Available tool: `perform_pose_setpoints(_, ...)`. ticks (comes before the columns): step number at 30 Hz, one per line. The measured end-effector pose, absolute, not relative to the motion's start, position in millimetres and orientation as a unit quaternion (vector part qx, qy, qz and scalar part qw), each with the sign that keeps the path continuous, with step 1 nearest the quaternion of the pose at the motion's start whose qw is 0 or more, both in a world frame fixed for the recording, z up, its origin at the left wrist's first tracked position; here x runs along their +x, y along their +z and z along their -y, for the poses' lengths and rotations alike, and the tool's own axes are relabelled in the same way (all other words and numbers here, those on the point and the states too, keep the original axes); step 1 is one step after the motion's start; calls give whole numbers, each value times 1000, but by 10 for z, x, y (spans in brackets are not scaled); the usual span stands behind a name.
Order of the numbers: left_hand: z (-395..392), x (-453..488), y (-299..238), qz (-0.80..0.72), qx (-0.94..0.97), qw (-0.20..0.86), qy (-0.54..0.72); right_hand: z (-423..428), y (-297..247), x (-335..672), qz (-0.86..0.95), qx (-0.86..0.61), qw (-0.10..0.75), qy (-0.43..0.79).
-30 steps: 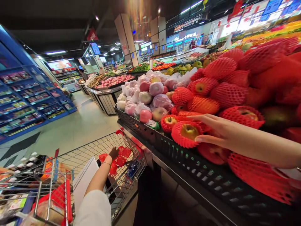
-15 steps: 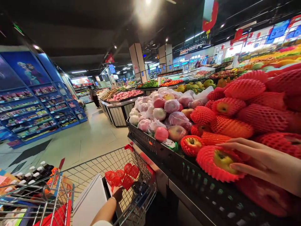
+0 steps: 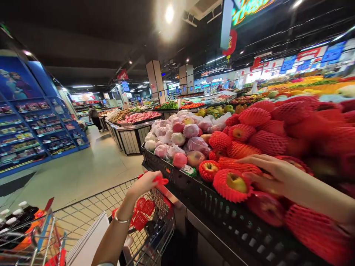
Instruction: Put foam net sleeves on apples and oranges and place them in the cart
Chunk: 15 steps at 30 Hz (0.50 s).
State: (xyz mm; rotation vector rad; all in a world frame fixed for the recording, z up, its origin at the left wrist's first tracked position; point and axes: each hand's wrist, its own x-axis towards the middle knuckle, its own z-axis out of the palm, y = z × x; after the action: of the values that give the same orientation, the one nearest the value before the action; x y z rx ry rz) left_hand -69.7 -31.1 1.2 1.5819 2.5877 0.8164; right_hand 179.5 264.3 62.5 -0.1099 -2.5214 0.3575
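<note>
My left hand (image 3: pixel 146 182) is raised over the front corner of the shopping cart (image 3: pixel 104 192). Its fingers are bent around a small red piece (image 3: pixel 160 180), whose kind I cannot make out. Below it, in the cart, lie several fruits in red foam nets (image 3: pixel 142 210). On the right, my right hand (image 3: pixel 267 173) rests with stretched fingers on the netted fruit pile. Its fingertips touch an orange-red foam net (image 3: pixel 230 164), beside an apple in a red net (image 3: pixel 233 184). The underside of this hand is hidden.
A black slatted crate (image 3: pixel 205 199) holds the fruit; film-wrapped apples (image 3: pixel 177 138) fill its far end. A second cart with dark bottles (image 3: pixel 26 212) stands at lower left. Beyond are vegetable stands (image 3: pixel 124 136), blue shelving (image 3: pixel 41 122) and a walking person (image 3: pixel 94 117).
My left hand has risen from the netted fruits inside the cart to its front corner. My right hand has shifted left along the pile, off the netted apple's face. The view has turned right.
</note>
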Motion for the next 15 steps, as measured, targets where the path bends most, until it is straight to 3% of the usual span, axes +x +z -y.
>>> perform_pose_setpoints(2, 66, -371, 257, -764, 590, 26, 260, -2556, 750, 1853, 946, -27, 255, 198)
perform_pose_setpoints(4, -266, 7, 521, -618, 733, -23, 284, -2499, 853, 1916, 924, -32, 245, 292)
perform_pose_setpoints(8, -1081, 500, 1071, -447, 786, -215, 369, -2564, 981, 2029, 791, -75, 387, 468)
perform_pose_setpoints(12, -1826, 567, 1479, -403, 755, -213, 471, -2858, 1040, 2073, 574, -111, 492, 645)
perform_pose_setpoints(15, -2242, 533, 1527, -402, 737, -184, 511, -3107, 1032, 2064, 519, -110, 536, 657)
